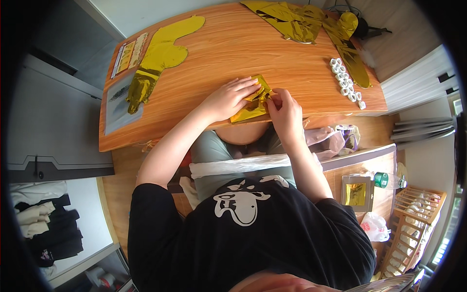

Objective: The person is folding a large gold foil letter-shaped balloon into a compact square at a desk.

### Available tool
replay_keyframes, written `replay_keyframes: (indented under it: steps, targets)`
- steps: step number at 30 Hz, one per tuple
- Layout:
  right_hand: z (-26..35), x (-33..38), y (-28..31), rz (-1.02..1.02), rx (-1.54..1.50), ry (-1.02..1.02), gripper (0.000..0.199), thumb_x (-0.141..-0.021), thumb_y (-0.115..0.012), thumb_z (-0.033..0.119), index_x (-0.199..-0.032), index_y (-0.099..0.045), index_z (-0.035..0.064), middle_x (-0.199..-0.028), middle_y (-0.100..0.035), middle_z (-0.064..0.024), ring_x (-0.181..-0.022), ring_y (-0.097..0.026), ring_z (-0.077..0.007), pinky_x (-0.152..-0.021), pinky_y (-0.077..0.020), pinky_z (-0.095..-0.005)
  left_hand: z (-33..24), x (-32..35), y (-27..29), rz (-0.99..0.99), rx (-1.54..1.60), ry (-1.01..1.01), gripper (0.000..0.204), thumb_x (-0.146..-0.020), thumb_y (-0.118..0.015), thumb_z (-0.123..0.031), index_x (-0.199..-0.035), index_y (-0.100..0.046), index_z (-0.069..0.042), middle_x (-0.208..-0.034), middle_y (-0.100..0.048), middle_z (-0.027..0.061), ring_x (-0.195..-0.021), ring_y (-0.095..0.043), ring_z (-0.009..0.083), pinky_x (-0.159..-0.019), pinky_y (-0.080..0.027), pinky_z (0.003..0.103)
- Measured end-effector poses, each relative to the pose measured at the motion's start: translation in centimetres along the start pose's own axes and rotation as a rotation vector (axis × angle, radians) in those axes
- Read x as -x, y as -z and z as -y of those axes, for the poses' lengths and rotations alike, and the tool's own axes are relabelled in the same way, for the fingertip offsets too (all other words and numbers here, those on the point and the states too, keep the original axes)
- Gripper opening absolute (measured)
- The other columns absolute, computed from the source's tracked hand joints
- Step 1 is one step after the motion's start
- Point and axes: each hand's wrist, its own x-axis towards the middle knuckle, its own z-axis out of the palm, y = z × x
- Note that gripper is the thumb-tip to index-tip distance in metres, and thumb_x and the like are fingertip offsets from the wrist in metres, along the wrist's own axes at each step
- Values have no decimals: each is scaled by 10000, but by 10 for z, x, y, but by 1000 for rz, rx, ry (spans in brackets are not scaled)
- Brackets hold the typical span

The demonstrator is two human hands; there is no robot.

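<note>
**Both hands on folded gold foil at worktop's near edge**

Far left: grey cabinet, pile of dark and pale clothes on the floor below it. Worktop is an orange wood slab; its left edge sits close to the cabinet, near edge runs just over the person's lap.

Left end of worktop: sticker sheet, grey sheet under the tail of a flat gold balloon lying diagonal. Wide bare wood between that balloon and the hands, also behind the hands up to the far edge — most open room is there.

Centre, right at the near edge: foil piece, gold, folded, partly overhanging the edge. Left hand palm down, fingers stretched flat, pressing the foil's left part; forearm comes in diagonal from lower left. Right hand curled, thumb and fingertips pinching the foil's right edge; forearm comes straight up from below. Hands nearly touching.

Right of centre, far edge: crumpled gold foil, another gold balloon running down the right side. Row of small white rings just beside it, near the right edge. Little free room on that end.

Below the worktop, right: plastic bags, gold-faced frame, wooden rack.
</note>
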Motion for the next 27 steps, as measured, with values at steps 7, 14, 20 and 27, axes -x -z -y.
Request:
replay_keyframes:
  steps: [7,14,20,27]
  targets:
    - [-9,-5,-10,-52,109,163,208,-861,-687,43,-1066,-664,70,-827,-714,-106,-802,-670,-316,-760,-527,-438,0,0,-1,-16,15,8,599,-923,-649,-60,-1500,-497,-103,-1555,-473,131,-1447,-424,339,-1217,-339,457]
    - [-3,-6,15,113,284,340,239,-875,-672,81,-1112,-692,102,-874,-723,-82,-883,-665,-283,-811,-509,-414,1,0,-2,-15,-23,-16,587,-917,-639,-44,-1488,-512,-100,-1555,-471,122,-1440,-429,343,-1212,-348,458]
    - [-17,-7,20,143,175,359,204,-890,-681,95,-1093,-697,91,-896,-729,-81,-907,-672,-289,-832,-502,-411,-1,0,-4,-20,-64,-8,583,-918,-637,-44,-1485,-516,-107,-1556,-466,118,-1439,-427,340,-1204,-361,450]
    - [-13,5,21,48,256,273,172,-841,-745,67,-1006,-699,76,-848,-712,-77,-816,-675,-282,-801,-515,-404,-1,0,-3,-28,-63,-12,606,-893,-637,-12,-1481,-518,-100,-1551,-468,123,-1441,-427,338,-1201,-367,448]
